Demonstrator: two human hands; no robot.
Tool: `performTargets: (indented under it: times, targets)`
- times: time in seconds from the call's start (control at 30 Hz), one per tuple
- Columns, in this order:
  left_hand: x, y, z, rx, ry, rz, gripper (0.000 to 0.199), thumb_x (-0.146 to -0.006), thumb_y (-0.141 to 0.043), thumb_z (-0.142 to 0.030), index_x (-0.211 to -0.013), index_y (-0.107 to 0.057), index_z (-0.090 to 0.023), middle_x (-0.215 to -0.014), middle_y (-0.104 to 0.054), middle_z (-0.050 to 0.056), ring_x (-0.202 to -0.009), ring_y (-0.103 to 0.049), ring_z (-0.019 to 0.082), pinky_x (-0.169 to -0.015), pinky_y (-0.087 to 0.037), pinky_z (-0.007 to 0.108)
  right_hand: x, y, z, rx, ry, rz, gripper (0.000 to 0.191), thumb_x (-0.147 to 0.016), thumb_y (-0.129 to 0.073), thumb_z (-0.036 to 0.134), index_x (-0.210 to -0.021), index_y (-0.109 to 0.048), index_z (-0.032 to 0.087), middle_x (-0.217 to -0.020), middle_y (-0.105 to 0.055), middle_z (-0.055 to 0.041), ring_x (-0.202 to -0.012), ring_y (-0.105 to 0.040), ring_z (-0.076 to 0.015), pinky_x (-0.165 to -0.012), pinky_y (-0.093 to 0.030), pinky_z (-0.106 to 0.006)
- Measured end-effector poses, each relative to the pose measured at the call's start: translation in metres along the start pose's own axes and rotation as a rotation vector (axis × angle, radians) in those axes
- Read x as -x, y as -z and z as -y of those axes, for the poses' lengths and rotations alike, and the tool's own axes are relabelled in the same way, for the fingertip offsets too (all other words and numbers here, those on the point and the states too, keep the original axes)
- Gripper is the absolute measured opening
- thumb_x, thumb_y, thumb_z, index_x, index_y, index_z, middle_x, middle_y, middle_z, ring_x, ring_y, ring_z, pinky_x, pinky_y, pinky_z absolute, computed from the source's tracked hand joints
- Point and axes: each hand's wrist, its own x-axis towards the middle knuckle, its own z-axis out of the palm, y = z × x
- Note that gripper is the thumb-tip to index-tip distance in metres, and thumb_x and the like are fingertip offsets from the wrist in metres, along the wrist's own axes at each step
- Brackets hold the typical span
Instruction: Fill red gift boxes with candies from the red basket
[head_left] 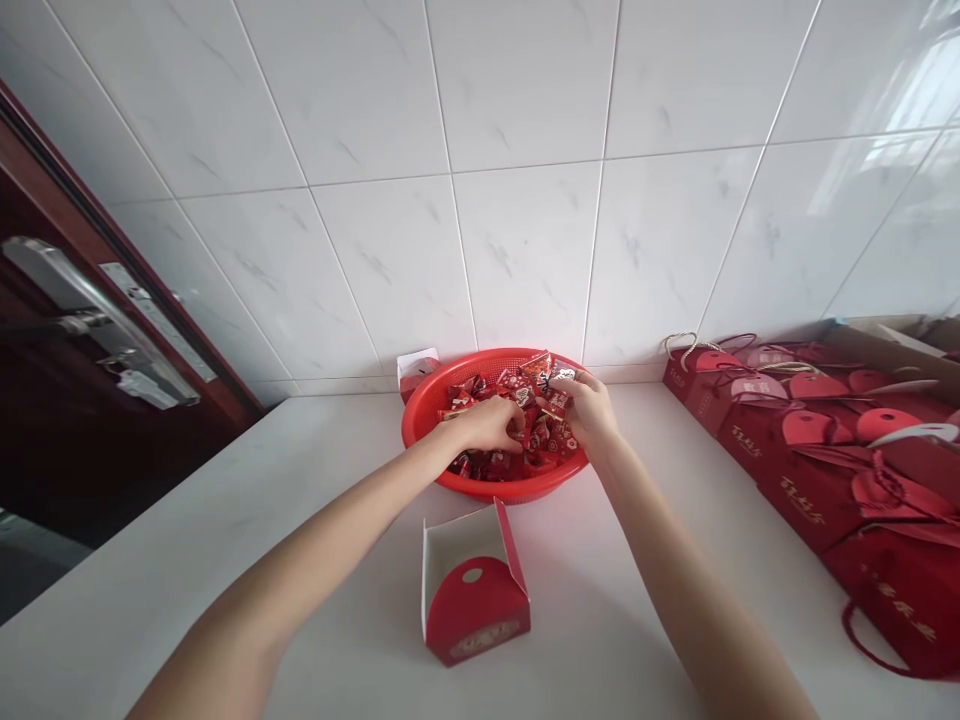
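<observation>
While among wrapped sweets (536,366), left hand (495,424) half-curled, grip contents unclear, right hand (587,405) grip pinched around sweets.

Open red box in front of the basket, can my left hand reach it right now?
Probably yes: your left hand is over the red basket just behind the open red box, with only the basket's near rim between.

A dark door (71,425) stands beside white tiles (525,255).
</observation>
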Motion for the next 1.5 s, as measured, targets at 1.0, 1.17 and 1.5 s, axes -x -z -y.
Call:
performTargets:
  times: [1.0, 1.17, 1.5]
  targets:
    - [0.012, 0.004, -0.005, 0.374, -0.038, -0.390, 0.029, -0.069, -0.082, -0.039, -0.077, -0.063, -0.019, -0.076, -0.065, -0.002, -0.073, -0.059, 0.018, -0.069, -0.043, 0.028, 0.006, -0.001, 0.003, 0.050, -0.040, 0.053, 0.019, -0.056, -0.070, 0.009, -0.071, -0.062, 0.018, -0.066, -0.070, -0.0004, -0.065, -0.066, -0.0171, -0.058, -0.060, -0.029]
    - [0.049, 0.010, -0.013, 0.679, -0.028, -0.313, 0.045, -0.067, -0.079, -0.058, -0.077, -0.063, -0.018, -0.063, -0.056, -0.004, -0.061, -0.052, 0.014, -0.057, -0.040, 0.026, 0.009, -0.001, 0.008, 0.027, -0.066, 0.133, 0.019, -0.056, -0.073, 0.009, -0.070, -0.064, 0.019, -0.071, -0.070, 0.0004, -0.069, -0.065, -0.0163, -0.060, -0.061, -0.029]
    - [0.145, 0.034, -0.038, 0.614, -0.104, -0.180, 0.018, -0.075, -0.076, -0.031, -0.087, -0.071, -0.019, -0.094, -0.069, 0.002, -0.089, -0.062, 0.018, -0.085, -0.048, 0.030, 0.054, -0.016, 0.020, 0.031, -0.092, 0.415, 0.019, -0.064, -0.081, 0.016, -0.076, -0.067, 0.018, -0.080, -0.070, -0.0003, -0.075, -0.065, -0.0145, -0.067, -0.060, -0.026]
